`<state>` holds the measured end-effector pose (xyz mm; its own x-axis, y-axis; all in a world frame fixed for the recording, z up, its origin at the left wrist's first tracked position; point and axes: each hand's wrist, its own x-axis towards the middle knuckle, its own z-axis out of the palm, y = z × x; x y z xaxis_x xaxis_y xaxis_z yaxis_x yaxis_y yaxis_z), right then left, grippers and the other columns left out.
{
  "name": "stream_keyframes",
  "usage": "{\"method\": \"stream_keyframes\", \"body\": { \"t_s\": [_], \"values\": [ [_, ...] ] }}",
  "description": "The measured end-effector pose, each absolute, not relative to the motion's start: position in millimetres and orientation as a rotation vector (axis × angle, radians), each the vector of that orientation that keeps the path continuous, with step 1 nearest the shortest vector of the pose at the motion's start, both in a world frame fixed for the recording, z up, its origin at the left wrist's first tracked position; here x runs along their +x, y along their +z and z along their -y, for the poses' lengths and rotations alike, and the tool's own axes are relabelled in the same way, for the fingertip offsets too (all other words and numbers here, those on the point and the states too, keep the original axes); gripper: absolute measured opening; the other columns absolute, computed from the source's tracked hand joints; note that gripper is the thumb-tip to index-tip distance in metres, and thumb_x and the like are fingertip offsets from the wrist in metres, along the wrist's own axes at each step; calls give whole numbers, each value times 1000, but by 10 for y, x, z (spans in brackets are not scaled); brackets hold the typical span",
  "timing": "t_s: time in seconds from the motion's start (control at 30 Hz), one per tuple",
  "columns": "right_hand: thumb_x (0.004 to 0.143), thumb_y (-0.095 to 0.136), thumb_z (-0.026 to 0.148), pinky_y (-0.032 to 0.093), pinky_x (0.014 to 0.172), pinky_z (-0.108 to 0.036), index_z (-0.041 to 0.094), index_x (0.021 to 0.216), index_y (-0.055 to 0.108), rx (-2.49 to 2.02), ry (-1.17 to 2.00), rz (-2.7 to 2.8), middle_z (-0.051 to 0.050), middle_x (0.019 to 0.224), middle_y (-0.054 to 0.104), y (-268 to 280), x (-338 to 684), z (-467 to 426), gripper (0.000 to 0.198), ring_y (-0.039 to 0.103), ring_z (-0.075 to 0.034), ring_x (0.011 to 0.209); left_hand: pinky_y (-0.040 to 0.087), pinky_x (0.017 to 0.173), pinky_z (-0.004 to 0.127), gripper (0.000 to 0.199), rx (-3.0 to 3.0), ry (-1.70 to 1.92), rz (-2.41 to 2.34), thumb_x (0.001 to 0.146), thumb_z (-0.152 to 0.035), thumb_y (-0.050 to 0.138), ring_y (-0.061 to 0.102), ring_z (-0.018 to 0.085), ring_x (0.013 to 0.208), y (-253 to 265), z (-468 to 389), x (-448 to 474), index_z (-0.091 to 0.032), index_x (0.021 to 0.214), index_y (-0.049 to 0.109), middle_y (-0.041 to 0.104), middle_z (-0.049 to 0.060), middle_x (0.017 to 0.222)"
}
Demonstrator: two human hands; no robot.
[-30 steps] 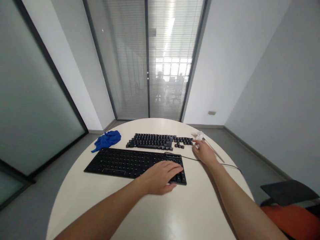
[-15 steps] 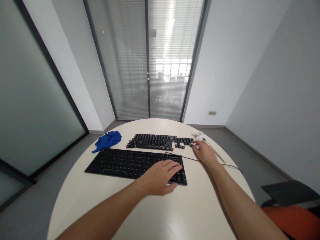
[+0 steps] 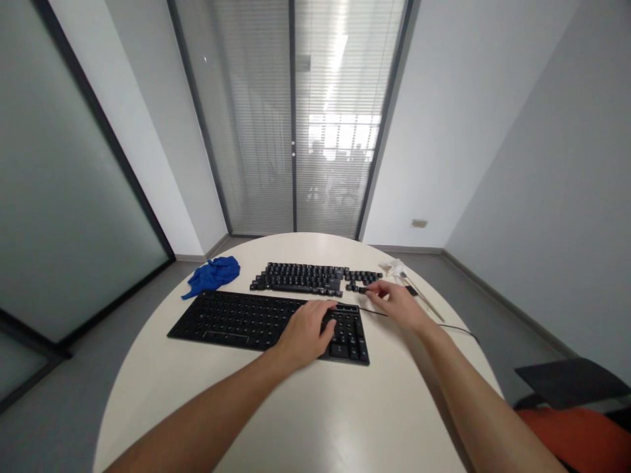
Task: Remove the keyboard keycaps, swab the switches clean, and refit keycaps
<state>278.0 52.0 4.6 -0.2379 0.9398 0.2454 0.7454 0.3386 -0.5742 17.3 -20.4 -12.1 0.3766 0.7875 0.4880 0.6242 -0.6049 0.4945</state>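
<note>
A black keyboard (image 3: 236, 322) with most keycaps off lies across the table. Some keycaps (image 3: 339, 349) sit on its number pad at the right end. My left hand (image 3: 303, 332) rests over the right part of the keyboard, fingers stretched forward and thumb apart, holding nothing I can see. Behind the keyboard, loose black keycaps (image 3: 300, 277) are laid out in rows. At the right end of those rows, my right hand (image 3: 397, 305) pinches a small black keycap (image 3: 363, 290) between thumb and fingers. Its fingertips partly hide the keycap.
A crumpled blue cloth (image 3: 214, 274) lies at the left. White crumpled tissue (image 3: 393, 268) and a thin brush (image 3: 426, 302) are at the right, beside a black cable (image 3: 458, 328). The round white table (image 3: 315, 420) has an orange chair (image 3: 576, 437) at its right.
My right hand has moved left to the end of the keycap rows. My left hand has shifted left and back, uncovering the number pad. A dark piece by the brush now shows.
</note>
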Motion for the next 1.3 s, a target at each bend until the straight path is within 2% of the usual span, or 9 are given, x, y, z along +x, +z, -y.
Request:
{"method": "stream_keyframes", "body": {
  "t_s": [0.17, 0.33, 0.43, 0.53, 0.7, 0.87, 1.0, 1.13, 1.3],
  "values": [
    [88, 59, 36, 44, 65, -27, 16, 94, 72, -1172, 858, 2287, -3, 74, 67, 184, 2447, -257, 25, 59, -17, 68, 48, 102, 40, 31, 2322, 1122, -1212, 92, -19, 60, 61, 22, 112, -186, 137, 150, -22, 122, 61, 68, 6, 120],
    [86, 61, 39, 34, 53, -24, 16, 88, 75, -1164, 1003, 2357, 2, 58, 57, 196, 2370, -181, 27, 46, -13, 54, 49, 96, 38, 29, 2388, 1035, -1170, 88, -21, 69, 63, 22, 105, -159, 160, 142, -23, 117, 67, 71, 3, 113],
    [86, 61, 40, 31, 51, -24, 16, 84, 78, -1151, 992, 2393, 1, 57, 59, 191, 2380, -193, 29, 44, -13, 53, 49, 92, 37, 16, 2428, 1008, -1152, 89, -22, 70, 63, 22, 101, -135, 166, 153, -22, 104, 71, 74, 2, 104],
    [88, 57, 40, 34, 53, -25, 17, 83, 79, -1100, 964, 2420, -1, 64, 65, 191, 2381, -199, 32, 47, -14, 57, 49, 90, 36, 9, 2454, 1001, -1162, 89, -23, 70, 63, 22, 97, -129, 163, 164, -22, 97, 72, 74, 2, 98],
    [91, 54, 43, 38, 57, -25, 16, 80, 79, -1034, 936, 2453, -2, 67, 67, 176, 2381, -206, 38, 50, -15, 61, 49, 91, 36, 17, 2479, 970, -1138, 92, -22, 65, 63, 21, 100, -140, 159, 165, -23, 107, 71, 73, 3, 104],
    [92, 54, 48, 36, 55, -24, 16, 84, 80, -1070, 911, 2465, -1, 65, 65, 153, 2386, -228, 43, 49, -13, 59, 49, 93, 36, 16, 2466, 960, -1101, 93, -18, 61, 62, 21, 101, -134, 157, 165, -22, 106, 69, 72, 3, 105],
    [91, 57, 45, 36, 56, -24, 18, 90, 81, -1087, 827, 2451, -1, 68, 67, 160, 2360, -230, 36, 51, -14, 60, 49, 93, 35, 15, 2433, 966, -1154, 91, -17, 62, 62, 21, 101, -150, 149, 178, -21, 104, 67, 71, 3, 104],
    [85, 67, 43, 39, 58, -25, 21, 94, 80, -1099, 764, 2407, 0, 65, 65, 187, 2338, -219, 27, 53, -14, 60, 49, 92, 35, 14, 2399, 984, -1196, 91, -18, 62, 63, 21, 101, -176, 144, 187, -21, 104, 67, 70, 3, 104],
    [82, 70, 38, 45, 65, -27, 20, 94, 77, -1075, 758, 2359, -3, 77, 70, 207, 2335, -208, 22, 61, -18, 70, 50, 92, 36, 13, 2375, 1005, -1235, 91, -20, 61, 63, 21, 100, -184, 148, 187, -21, 103, 67, 70, 4, 103]
  ]
}}
